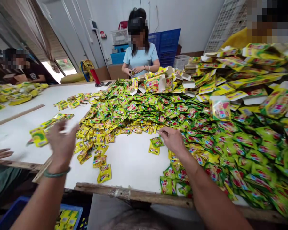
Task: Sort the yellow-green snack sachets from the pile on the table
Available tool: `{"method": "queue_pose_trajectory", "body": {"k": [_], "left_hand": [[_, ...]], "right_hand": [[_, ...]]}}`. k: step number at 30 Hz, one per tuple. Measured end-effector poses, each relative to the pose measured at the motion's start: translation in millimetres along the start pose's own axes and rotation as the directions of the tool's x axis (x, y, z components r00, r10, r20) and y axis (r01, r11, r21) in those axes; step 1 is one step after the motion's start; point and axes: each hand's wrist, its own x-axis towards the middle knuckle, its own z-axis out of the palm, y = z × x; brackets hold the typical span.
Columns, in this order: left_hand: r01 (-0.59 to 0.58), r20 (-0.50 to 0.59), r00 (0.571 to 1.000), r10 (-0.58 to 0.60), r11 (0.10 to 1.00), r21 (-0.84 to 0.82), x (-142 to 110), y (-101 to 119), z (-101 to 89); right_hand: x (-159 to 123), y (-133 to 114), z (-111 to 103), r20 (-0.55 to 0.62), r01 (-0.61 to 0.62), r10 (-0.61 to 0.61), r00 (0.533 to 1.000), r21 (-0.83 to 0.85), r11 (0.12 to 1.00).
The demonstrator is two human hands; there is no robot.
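**Mostly glossy sachets, heaped on a white board**

We see our right hand resting palm-down at the edge of the crinkly green-and-yellow sachet heap, fingers curled; whether it pinches one, we cannot tell. Our left hand, blurred, hangs open above the smooth table, holding nothing. Flat cardboard cartons are stacked behind.

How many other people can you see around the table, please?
3: a person in a light blue shirt at the far end, a person in dark clothing far left, a person in yellow far right, partly hidden.
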Motion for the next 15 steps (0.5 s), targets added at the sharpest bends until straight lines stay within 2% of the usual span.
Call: {"method": "queue_pose_trajectory", "body": {"k": [1,2,3,4,5,7,9,12,15], "left_hand": [[-0.013,0.099,0.995,0.016,0.999,-0.039,-17.5,20.7,19.5],[-0.029,0.264,0.963,0.043,0.998,-0.057,-37.1,42.0,41.7],[-0.072,0.448,0.89,0.087,0.996,-0.05,-57.3,62.3,64.9],[-0.117,0.576,0.808,0.122,0.992,-0.046,-77.1,80.5,87.5],[-0.158,0.629,0.764,0.142,0.987,-0.032,-95.5,95.5,108.2],[-0.233,0.683,0.705,0.188,0.972,-0.027,-125.4,114.6,140.6],[-0.271,0.698,0.676,0.235,0.961,-0.061,-144.0,120.1,159.6],[-0.226,0.694,0.671,0.263,0.963,-0.147,-151.3,113.0,169.8],[-0.005,0.681,0.698,0.224,0.951,-0.308,-143.6,101.9,171.6]], "right_hand": [[-0.8,2.5,2.5,0.028,0.022,-0.021,0.999,-0.04,0.999],[-2.1,5.2,5.5,0.09,0.061,-0.055,0.994,-0.066,0.996],[-3.8,8.0,8.7,0.182,0.112,-0.096,0.979,-0.079,0.991],[-5.9,10.3,12.0,0.288,0.164,-0.133,0.948,-0.085,0.983],[-8.1,12.1,15.2,0.386,0.207,-0.157,0.909,-0.09,0.974],[-11.9,13.5,20.6,0.501,0.252,-0.167,0.849,-0.106,0.962],[-13.2,12.2,23.9,0.516,0.263,-0.169,0.839,-0.114,0.958],[-10.1,9.7,26.2,0.459,0.228,-0.153,0.875,-0.112,0.967],[-5.4,9.9,29.1,0.356,0.026,0.017,0.934,-0.117,0.993]]}}
